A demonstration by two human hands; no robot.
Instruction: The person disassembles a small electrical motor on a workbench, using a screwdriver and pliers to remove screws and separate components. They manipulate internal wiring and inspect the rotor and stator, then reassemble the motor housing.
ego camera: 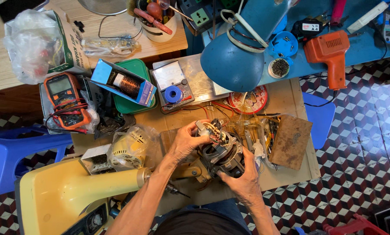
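Both my hands are wrapped around the dark, round metal electric motor (221, 152) with its bundle of coloured wires on top, held just above the cluttered cardboard-covered workbench (290, 98). My left hand (184, 141) curls its fingers over the motor's upper left edge, thumb pressed near the wires; my right hand (242, 176) cups the lower right side, fingers closed against the casing. Near my left forearm lies a pale yellow plastic fan housing (73, 191). Just beyond the motor hangs a blue metal desk lamp (236, 56), and an orange multimeter (66, 100) sits well apart on the left.
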